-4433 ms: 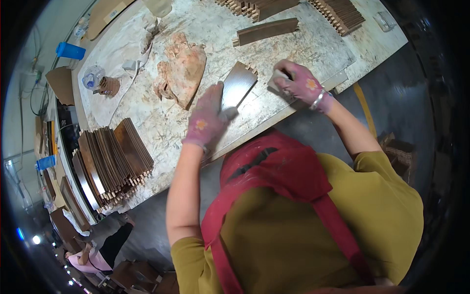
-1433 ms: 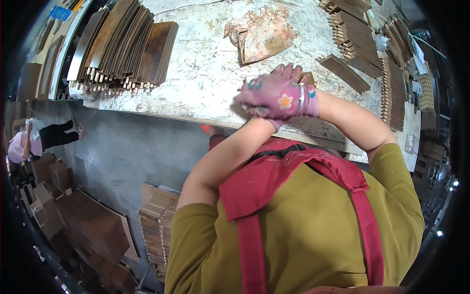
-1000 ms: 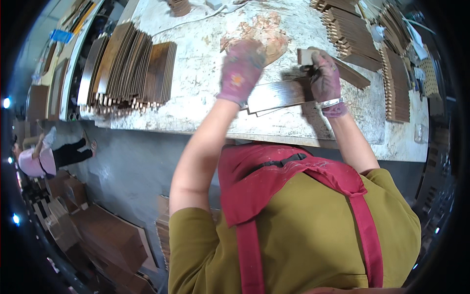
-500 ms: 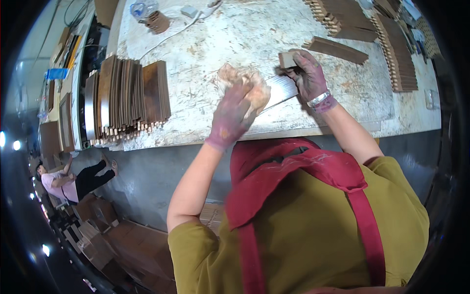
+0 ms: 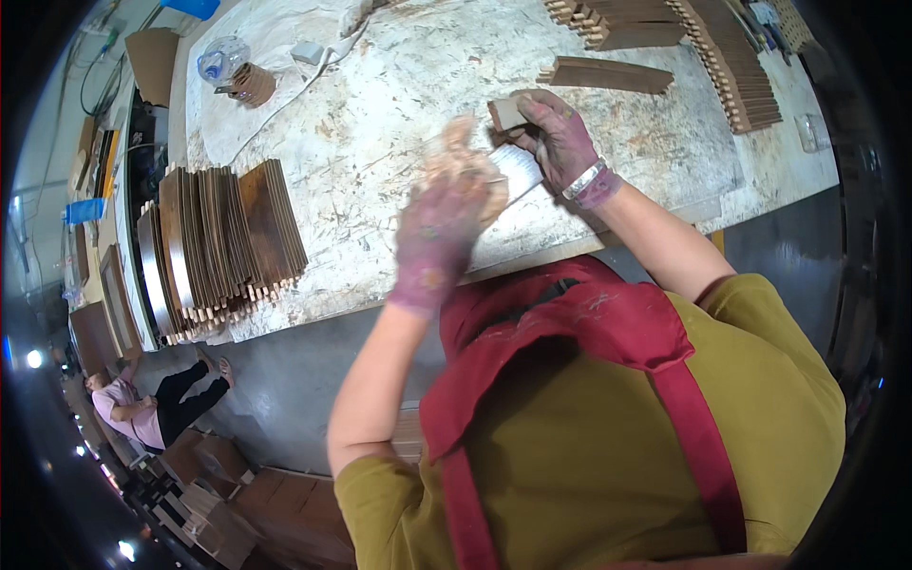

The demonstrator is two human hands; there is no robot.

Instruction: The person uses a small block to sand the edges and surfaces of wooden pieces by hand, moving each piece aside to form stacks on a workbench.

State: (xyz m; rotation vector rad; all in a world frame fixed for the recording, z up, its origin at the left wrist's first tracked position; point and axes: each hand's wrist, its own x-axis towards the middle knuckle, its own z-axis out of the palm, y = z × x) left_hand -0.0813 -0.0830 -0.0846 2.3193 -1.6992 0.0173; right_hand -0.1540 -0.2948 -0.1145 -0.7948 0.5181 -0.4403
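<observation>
A crumpled, pale orange-stained rag (image 5: 465, 161) is bunched under my left hand (image 5: 439, 233), whose fingers are curled on it and blurred by motion. My right hand (image 5: 562, 142) pinches a small beige block with a brown end (image 5: 509, 115) between thumb and fingers. Both hands wear thin, stained purple gloves. Between them lies a flat slat (image 5: 519, 173) with a bright, glossy glare, partly covered by the rag and hand. Whether the right fingers also touch this slat cannot be seen.
Dark brown slats with pegged ends (image 5: 223, 242) stand in a row at the left. More slats (image 5: 727, 66) lie far right, with a single slat (image 5: 613, 76) nearer. A brown cup (image 5: 252, 85) and clear plastic container (image 5: 223, 59) sit far left. A person (image 5: 142, 408) is beyond the bench.
The view has shifted, so the bench sits further left and tilted. My left hand and the rag have moved toward me along the slat. My right hand keeps its grip on the block.
</observation>
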